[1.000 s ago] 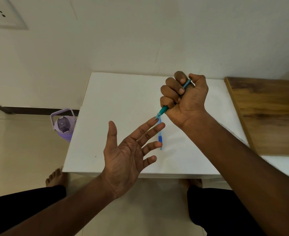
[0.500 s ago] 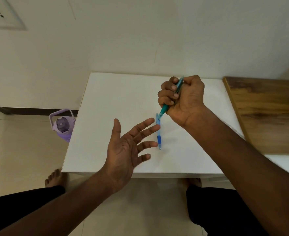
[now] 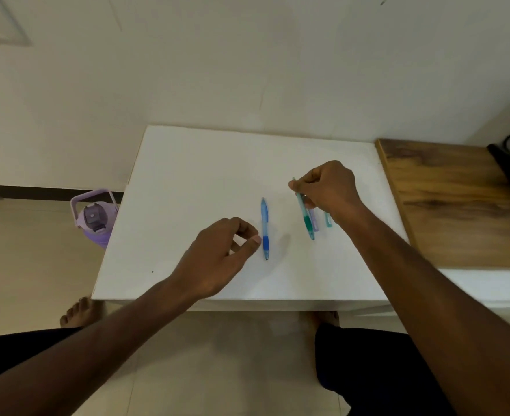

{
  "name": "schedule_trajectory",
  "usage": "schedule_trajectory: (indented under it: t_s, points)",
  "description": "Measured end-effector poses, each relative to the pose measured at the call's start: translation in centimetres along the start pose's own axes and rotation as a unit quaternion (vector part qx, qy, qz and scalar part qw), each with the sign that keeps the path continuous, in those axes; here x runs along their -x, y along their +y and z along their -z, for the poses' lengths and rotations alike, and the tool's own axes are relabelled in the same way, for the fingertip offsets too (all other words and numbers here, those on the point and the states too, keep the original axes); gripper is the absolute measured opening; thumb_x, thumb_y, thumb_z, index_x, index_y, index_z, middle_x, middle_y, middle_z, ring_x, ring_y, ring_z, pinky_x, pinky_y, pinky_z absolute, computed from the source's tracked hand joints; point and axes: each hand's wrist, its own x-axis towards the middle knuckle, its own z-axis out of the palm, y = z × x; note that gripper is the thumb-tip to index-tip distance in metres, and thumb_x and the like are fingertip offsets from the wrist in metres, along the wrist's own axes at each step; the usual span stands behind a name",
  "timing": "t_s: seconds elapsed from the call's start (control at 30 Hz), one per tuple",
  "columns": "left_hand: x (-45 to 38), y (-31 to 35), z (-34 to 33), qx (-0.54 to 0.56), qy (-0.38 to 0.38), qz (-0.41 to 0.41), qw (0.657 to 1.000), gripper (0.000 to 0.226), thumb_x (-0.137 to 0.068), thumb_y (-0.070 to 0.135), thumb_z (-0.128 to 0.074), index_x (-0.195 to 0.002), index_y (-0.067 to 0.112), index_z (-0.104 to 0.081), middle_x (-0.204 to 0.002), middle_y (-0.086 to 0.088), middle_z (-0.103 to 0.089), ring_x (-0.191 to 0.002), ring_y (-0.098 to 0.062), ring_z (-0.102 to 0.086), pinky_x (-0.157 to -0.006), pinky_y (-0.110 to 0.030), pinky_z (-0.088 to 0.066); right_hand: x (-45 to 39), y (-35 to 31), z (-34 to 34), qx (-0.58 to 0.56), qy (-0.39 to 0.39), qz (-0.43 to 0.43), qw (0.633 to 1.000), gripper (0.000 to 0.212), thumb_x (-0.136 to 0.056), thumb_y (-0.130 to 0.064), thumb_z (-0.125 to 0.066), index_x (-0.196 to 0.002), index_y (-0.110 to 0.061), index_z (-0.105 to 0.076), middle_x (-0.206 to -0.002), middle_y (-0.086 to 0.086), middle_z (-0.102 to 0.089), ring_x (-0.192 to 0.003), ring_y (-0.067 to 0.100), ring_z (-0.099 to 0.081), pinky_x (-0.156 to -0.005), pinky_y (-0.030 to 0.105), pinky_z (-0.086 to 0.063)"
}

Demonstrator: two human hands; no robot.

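Now the right hand (image 3: 325, 190) is pinching the green pen (image 3: 306, 216) by its far end, while the left hand (image 3: 217, 256), loosely curled and empty, is hovering beside the blue pen (image 3: 265, 223) lying on the table (image 3: 187, 175), which looks light, stiff and slick, best pinched at its grip.

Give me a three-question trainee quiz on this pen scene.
1. True or false: the blue pen lies flat on the white table.
2. What does the right hand pinch? A the blue pen; B the green pen; C nothing.
3. Fill in: the purple water bottle stands on the ___, left of the table.
Key: 1 true; 2 B; 3 floor.
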Motion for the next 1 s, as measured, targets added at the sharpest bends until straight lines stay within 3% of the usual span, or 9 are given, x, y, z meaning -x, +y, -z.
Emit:
schedule_trajectory:
  t_s: [0.07, 0.23, 0.37, 0.47, 0.57, 0.63, 0.73, 0.83, 1.0]
  points:
    - [-0.3, -0.1, 0.4, -0.035, 0.008, 0.0, 0.999, 0.031, -0.101, 0.056, -0.053, -0.119, 0.034, -0.065, -0.119, 0.018, -0.066, -0.096, -0.004, -0.067, -0.087, -0.035, -0.059, -0.5, 0.6, -0.7, 0.027, -0.01, -0.016, 0.999, 0.029, -0.083, -0.041, -0.087, -0.082, -0.015, -0.077, -0.069, -0.005, -0.073, -0.044, 0.0, -0.067, -0.042, 0.003, -0.041]
    - [-0.4, -1.2, 0.5, -0.147, 0.002, 0.012, 0.989, 0.036, -0.1, 0.062, -0.049, -0.12, 0.036, -0.063, -0.121, 0.015, -0.065, -0.103, -0.008, -0.064, -0.09, -0.04, -0.058, -1.1, 1.2, -2.6, 0.057, -0.002, -0.005, 0.998, 0.032, -0.08, -0.044, -0.089, -0.077, -0.016, -0.073, -0.068, -0.002, -0.074, -0.045, 0.004, -0.069, -0.055, 0.01, -0.046]
    - [-0.3, -2.0, 0.3, -0.257, -0.01, -0.037, 0.966, 0.043, -0.1, 0.056, -0.057, -0.133, 0.029, -0.061, -0.137, 0.006, -0.057, -0.125, -0.017, -0.053, -0.101, -0.035, -0.052, -1.1, 1.8, -3.5, 0.081, 0.011, 0.023, 0.996, 0.032, -0.081, -0.042, -0.089, -0.077, -0.015, -0.072, -0.076, 0.003, -0.076, -0.067, 0.018, -0.075, -0.072, 0.023, -0.06]
    - [-0.4, -2.5, 0.5, -0.337, -0.011, -0.053, 0.94, 0.061, -0.098, 0.059, -0.059, -0.148, 0.027, -0.047, -0.158, -0.002, -0.04, -0.144, -0.024, -0.039, -0.114, -0.039, -0.041, -1.2, 2.2, -3.8, 0.094, 0.019, 0.036, 0.995, 0.034, -0.08, -0.045, -0.088, -0.071, -0.021, -0.067, -0.075, -0.001, -0.074, -0.069, 0.018, -0.075, -0.078, 0.026, -0.061]
    - [-0.5, -3.5, 0.2, -0.383, -0.045, -0.015, 0.923, 0.08, -0.102, 0.065, -0.045, -0.166, 0.027, -0.015, -0.176, -0.012, 0.001, -0.162, -0.037, -0.006, -0.13, -0.052, -0.019, -1.2, 2.3, -3.8, 0.128, 0.021, 0.044, 0.991, 0.039, -0.081, -0.053, -0.085, -0.075, -0.019, -0.066, -0.074, -0.004, -0.069, -0.071, 0.017, -0.071, -0.067, 0.017, -0.05]
    - [-0.4, -4.1, -0.4, -0.396, -0.072, -0.004, 0.915, 0.083, -0.105, 0.065, -0.031, -0.168, 0.027, 0.008, -0.173, -0.013, 0.025, -0.162, -0.039, 0.015, -0.131, -0.058, -0.006, -0.8, 1.8, -3.4, 0.18, 0.044, 0.076, 0.98, 0.043, -0.083, -0.058, -0.081, -0.086, -0.018, -0.067, -0.079, -0.008, -0.062, -0.075, 0.013, -0.06, -0.059, 0.013, -0.034]
    - [-0.2, -4.5, -1.0, -0.401, -0.09, -0.004, 0.912, 0.082, -0.106, 0.064, -0.019, -0.164, 0.026, 0.025, -0.166, -0.014, 0.042, -0.157, -0.041, 0.03, -0.13, -0.06, 0.0, 0.0, 0.1, -3.7, 0.205, 0.07, 0.151, 0.964, 0.036, -0.086, -0.054, -0.08, -0.095, -0.02, -0.069, -0.088, -0.007, -0.064, -0.08, 0.009, -0.054, -0.07, 0.02, -0.037]
    - [-0.2, -4.5, -1.1, -0.408, -0.095, 0.001, 0.908, 0.082, -0.106, 0.063, -0.017, -0.162, 0.024, 0.029, -0.164, -0.015, 0.045, -0.155, -0.042, 0.032, -0.13, -0.061, -0.002, 1.2, -0.8, -5.3, 0.237, 0.02, 0.169, 0.956, 0.036, -0.087, -0.052, -0.081, -0.098, -0.019, -0.072, -0.092, -0.003, -0.069, -0.078, 0.011, -0.058, -0.067, 0.021, -0.039]
    - [-0.4, -4.6, -1.3, -0.421, -0.098, 0.01, 0.902, 0.082, -0.106, 0.064, -0.015, -0.161, 0.025, 0.03, -0.164, -0.015, 0.045, -0.155, -0.043, 0.032, -0.13, -0.061, -0.002, 1.7, -0.2, -7.4, 0.289, -0.034, 0.122, 0.949, 0.042, -0.089, -0.051, -0.078, -0.107, -0.015, -0.065, -0.107, 0.005, -0.065, -0.084, 0.016, -0.058, -0.072, 0.026, -0.04]
